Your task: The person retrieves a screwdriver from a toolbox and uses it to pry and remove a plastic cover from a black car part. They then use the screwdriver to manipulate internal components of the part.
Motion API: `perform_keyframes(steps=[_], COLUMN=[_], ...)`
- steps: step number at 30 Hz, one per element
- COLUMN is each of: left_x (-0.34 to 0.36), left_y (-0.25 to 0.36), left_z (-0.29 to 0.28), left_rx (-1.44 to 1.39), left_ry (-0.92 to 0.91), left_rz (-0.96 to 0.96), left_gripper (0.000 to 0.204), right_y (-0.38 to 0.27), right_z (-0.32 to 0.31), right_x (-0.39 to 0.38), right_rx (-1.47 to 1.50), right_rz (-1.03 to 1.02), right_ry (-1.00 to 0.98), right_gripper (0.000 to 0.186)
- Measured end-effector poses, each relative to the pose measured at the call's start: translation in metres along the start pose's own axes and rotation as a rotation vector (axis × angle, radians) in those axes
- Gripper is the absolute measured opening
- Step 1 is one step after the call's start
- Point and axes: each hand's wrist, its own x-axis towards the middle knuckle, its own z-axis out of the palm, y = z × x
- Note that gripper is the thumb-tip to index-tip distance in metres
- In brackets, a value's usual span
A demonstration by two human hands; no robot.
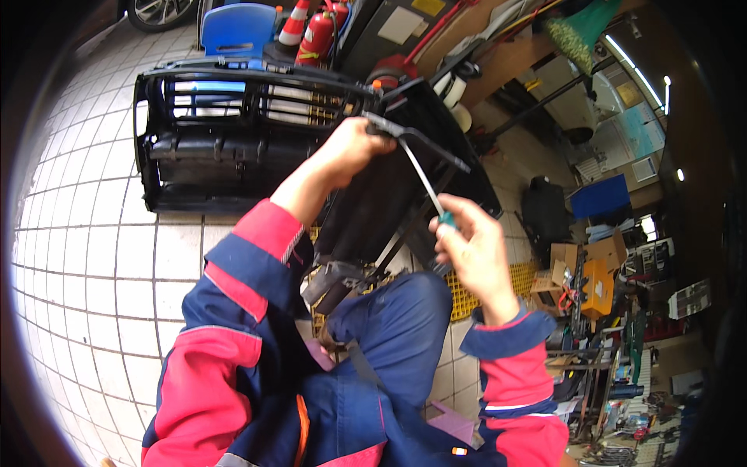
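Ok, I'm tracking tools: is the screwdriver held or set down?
Held: the right hand grips its green handle; the shaft points toward the black part in the left hand.

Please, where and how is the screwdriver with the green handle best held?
Probably by its green handle, the right hand coming from the picture's lower right. The slim metal shaft slants up and left toward the black part in the left hand, so the handle end faces the right hand, and a grip there should leave the shaft free.
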Motion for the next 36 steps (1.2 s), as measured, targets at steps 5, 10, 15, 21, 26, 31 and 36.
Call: perform_keyframes(steps=[5, 10, 15, 21, 26, 31, 36], left_x=[0.020, 0.022, 0.020, 0.005, -0.010, -0.015, -0.008], left_y=[-0.013, -0.016, -0.016, -0.016, -0.010, -0.016, -0.024], left_z=[-0.005, 0.004, 0.016, 0.028, 0.034, 0.036, 0.035], left_rx=[-0.135, -0.038, 0.275, 0.537, 0.548, 0.426, 0.199], left_ry=[0.006, 0.006, 0.151, 0.272, 0.271, 0.259, 0.152], left_rz=[-0.062, -0.003, 0.103, 0.137, 0.164, 0.305, 0.272], left_gripper=[0.016, 0.017, 0.023, 0.027, 0.028, 0.024, 0.021], right_y=[-0.004, -0.013, -0.024, -0.027, -0.028, -0.010, 0.009], right_z=[0.003, 0.009, 0.006, 0.012, -0.002, -0.015, 0.003], right_x=[0.019, 0.022, 0.019, 0.021, 0.019, 0.012, 0.005], right_rx=[-0.209, -0.107, -0.105, -0.046, 0.494, 0.989, 1.793], right_rz=[-0.059, -0.016, 0.046, 0.096, 0.276, 0.339, 0.455], right_ry=[0.064, -0.008, -0.013, -0.017, -0.144, -0.299, -0.379], right_gripper=[0.041, 0.042, 0.043, 0.043, 0.046, 0.044, 0.048])
